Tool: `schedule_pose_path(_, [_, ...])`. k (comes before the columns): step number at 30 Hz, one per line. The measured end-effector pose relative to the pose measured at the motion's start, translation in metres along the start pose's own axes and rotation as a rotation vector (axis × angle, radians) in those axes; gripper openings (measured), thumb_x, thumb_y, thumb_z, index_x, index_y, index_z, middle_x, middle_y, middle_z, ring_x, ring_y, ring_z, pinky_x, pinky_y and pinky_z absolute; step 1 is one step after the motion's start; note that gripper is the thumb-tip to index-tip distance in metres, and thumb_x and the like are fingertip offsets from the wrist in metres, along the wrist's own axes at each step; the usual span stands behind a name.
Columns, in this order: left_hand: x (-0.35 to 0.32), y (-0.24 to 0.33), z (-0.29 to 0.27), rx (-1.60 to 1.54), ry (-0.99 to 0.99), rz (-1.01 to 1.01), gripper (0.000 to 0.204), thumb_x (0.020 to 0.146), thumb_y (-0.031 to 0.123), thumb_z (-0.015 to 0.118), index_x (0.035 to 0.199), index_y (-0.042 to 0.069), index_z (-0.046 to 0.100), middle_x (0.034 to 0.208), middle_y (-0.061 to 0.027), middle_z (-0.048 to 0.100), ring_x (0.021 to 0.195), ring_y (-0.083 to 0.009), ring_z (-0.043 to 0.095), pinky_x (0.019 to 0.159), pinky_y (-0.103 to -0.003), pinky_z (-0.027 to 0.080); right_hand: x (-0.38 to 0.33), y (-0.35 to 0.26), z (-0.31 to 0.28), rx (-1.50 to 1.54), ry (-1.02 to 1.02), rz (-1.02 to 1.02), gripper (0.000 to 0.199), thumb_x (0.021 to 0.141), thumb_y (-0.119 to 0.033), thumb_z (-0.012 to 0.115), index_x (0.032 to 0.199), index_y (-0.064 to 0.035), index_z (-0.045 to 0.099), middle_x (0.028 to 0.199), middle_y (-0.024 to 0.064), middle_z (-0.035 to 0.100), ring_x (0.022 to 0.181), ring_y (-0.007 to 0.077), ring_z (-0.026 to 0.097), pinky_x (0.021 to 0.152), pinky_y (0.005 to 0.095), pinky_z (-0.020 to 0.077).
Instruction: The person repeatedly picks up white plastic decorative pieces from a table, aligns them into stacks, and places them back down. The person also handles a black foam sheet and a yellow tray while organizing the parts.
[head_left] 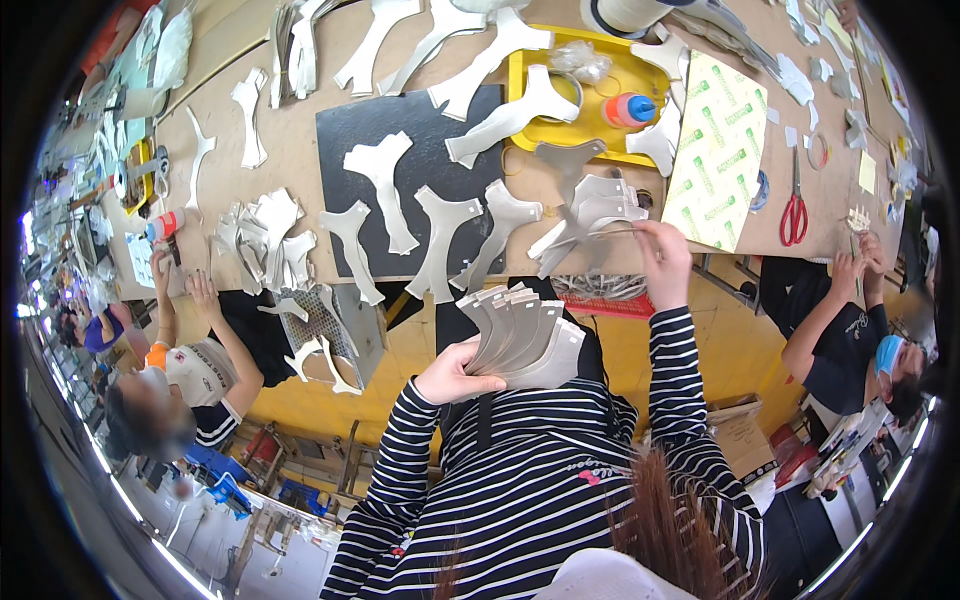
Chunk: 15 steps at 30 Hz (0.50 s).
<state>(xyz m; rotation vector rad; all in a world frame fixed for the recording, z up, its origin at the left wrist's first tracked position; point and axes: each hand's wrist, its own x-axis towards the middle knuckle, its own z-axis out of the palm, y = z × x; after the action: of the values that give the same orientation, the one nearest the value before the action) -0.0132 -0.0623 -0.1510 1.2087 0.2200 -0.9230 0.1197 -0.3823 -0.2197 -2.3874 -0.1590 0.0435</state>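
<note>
- At the far left a co-worker's hands (185,285) rest at the edge of the counter (300,150), near a loose heap of grey cut pieces (262,240); a small bottle with an orange cap (163,226) lies just beside them.
- On the counter a black mat (335,140) carries several grey Y-shaped pieces (380,185), laid flat and apart from each other.
- The left hand (455,375) is in front of the striped chest; its fingers are pressed together around a fanned stack of grey pieces (520,335), thumb on the near side; the stack stands upright below the counter edge.
- Behind the mat, a yellow tray (520,75) holds a bottle with a blue cap (630,108) and a clear bag.
- The right hand (662,255) is raised at the counter edge; its fingers pinch one thin piece of a second grey bundle (590,215), which lies partly on the counter.
- Further right lie a green-printed sheet (715,150) and red-handled scissors (793,210); another person's hands (860,260) work at the far right.
</note>
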Motion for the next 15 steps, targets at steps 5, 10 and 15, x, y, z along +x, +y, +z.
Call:
schedule_pose_path(5, [-0.003, 0.002, -0.006, -0.083, -0.014, -0.040, 0.053, 0.078, 0.013, 0.077, 0.123, -0.004, 0.055, 0.119, -0.0090, 0.057, 0.107, -0.0155, 0.052, 0.097, -0.029, 0.040, 0.021, -0.029, -0.040, 0.040, 0.211, 0.056, 0.010, 0.089, 0.002, 0.059, 0.098, 0.0011, 0.062, 0.092, 0.0085, 0.066, 0.082, 0.0155, 0.061, 0.075, 0.0270, 0.0476])
schedule_pose_path(10, [-0.006, 0.006, -0.013, -0.086, -0.029, -0.030, 0.050, 0.078, 0.012, 0.077, 0.121, -0.003, 0.056, 0.114, -0.0074, 0.058, 0.105, -0.0140, 0.053, 0.095, -0.028, 0.041, 0.039, -0.062, -0.061, 0.112, 0.405, 0.023, 0.015, 0.086, 0.004, 0.060, 0.101, 0.0019, 0.063, 0.096, 0.0124, 0.066, 0.086, 0.0224, 0.065, 0.077, 0.0294, 0.0503])
schedule_pose_path(15, [-0.013, 0.013, -0.013, -0.105, -0.118, -0.028, 0.045, 0.078, 0.011, 0.077, 0.116, -0.005, 0.059, 0.109, -0.0063, 0.059, 0.101, -0.0133, 0.053, 0.092, -0.028, 0.043, 0.045, -0.094, -0.061, 0.248, -0.445, -0.038, 0.024, 0.080, 0.004, 0.061, 0.103, -0.0015, 0.065, 0.097, 0.0117, 0.064, 0.089, 0.0246, 0.063, 0.080, 0.0322, 0.0500])
